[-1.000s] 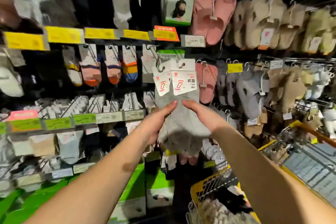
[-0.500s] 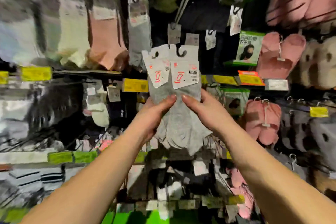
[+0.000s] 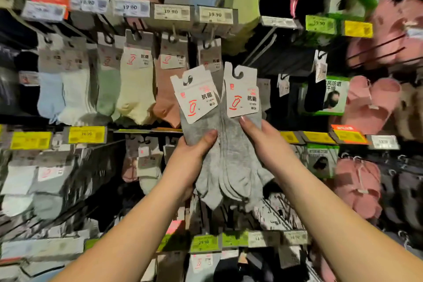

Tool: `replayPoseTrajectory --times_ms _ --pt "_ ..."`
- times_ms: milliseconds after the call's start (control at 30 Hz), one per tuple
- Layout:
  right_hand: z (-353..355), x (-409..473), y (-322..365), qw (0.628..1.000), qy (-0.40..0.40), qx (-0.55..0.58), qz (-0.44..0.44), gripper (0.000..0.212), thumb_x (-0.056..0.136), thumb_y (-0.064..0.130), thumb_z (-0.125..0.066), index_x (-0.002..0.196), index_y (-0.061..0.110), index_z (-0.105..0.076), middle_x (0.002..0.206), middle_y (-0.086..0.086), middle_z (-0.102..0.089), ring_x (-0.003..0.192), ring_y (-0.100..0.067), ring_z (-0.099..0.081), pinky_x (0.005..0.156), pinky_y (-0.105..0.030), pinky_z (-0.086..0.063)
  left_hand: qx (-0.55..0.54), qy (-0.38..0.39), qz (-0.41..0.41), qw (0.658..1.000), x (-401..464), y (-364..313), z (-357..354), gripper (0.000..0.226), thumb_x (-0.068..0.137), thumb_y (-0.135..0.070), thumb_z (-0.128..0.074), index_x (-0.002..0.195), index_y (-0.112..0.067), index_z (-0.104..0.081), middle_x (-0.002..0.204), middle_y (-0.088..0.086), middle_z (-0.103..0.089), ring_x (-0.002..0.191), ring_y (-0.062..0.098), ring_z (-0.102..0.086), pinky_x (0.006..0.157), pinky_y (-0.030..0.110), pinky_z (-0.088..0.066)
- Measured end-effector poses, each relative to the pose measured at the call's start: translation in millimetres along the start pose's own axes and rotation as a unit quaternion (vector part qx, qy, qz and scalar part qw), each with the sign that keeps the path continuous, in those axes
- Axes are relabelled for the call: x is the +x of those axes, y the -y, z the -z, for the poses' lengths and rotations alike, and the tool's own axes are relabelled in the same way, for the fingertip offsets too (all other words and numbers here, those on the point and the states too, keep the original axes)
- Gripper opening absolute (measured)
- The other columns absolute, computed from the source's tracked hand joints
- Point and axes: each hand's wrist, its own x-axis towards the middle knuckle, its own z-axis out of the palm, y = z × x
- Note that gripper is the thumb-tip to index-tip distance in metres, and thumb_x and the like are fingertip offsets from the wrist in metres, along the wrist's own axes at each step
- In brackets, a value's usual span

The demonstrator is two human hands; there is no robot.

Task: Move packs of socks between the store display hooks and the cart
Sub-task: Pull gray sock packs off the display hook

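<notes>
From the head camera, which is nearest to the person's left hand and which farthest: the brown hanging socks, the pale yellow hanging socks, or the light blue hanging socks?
Measured from the left hand:
1. Brown socks, hanging just up and left of it.
2. Pale yellow socks, one hook further left.
3. Light blue socks, far left on the same row.
</notes>
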Motion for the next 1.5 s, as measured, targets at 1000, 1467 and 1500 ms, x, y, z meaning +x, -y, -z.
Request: replayPoseTrajectory --times_ms 1000,1467,1500 --pt "-28.2 195.1 31.6 0.999 -0.020 -0.036 0.008 0.038 0.101 0.048 -0.050 0.120 0.019 -0.066 0.113 0.001 -0.072 0.101 -0.020 -0.069 0.097 -0.043 -0.054 -0.038 -0.073 -0.046 0.996 36.1 -77.4 39.6 0.045 0.087 -0.031 -0.068 0.130 -0.018 -0.062 0.117 0.003 -0.074 0.108 0.021 -0.071 0.096 0.040 -0.054" --pt "-40.7 217.3 27.1 0.918 0.013 -0.395 -0.029 0.071 0.106 0.054 -0.018 0.145 0.001 -0.044 0.146 -0.022 -0.049 0.131 -0.036 -0.049 0.097 -0.037 -0.039 -0.033 -0.072 -0.044 0.996 38.8 -74.0 39.0 0.042 0.094 -0.027 -0.065 0.134 -0.018 -0.058 0.118 0.003 -0.074 0.107 0.021 -0.072 0.089 0.038 -0.058" --pt "-39.0 215.1 26.0 0.918 0.009 -0.394 -0.036 0.073 0.105 0.057 -0.019 0.146 0.001 -0.043 0.147 -0.021 -0.048 0.131 -0.036 -0.049 0.097 -0.038 -0.040 -0.037 -0.071 -0.042 0.996 37.8 -73.8 39.6 0.041 0.094 -0.026 -0.065 0.134 -0.019 -0.058 0.118 0.003 -0.074 0.108 0.021 -0.071 0.092 0.039 -0.056"
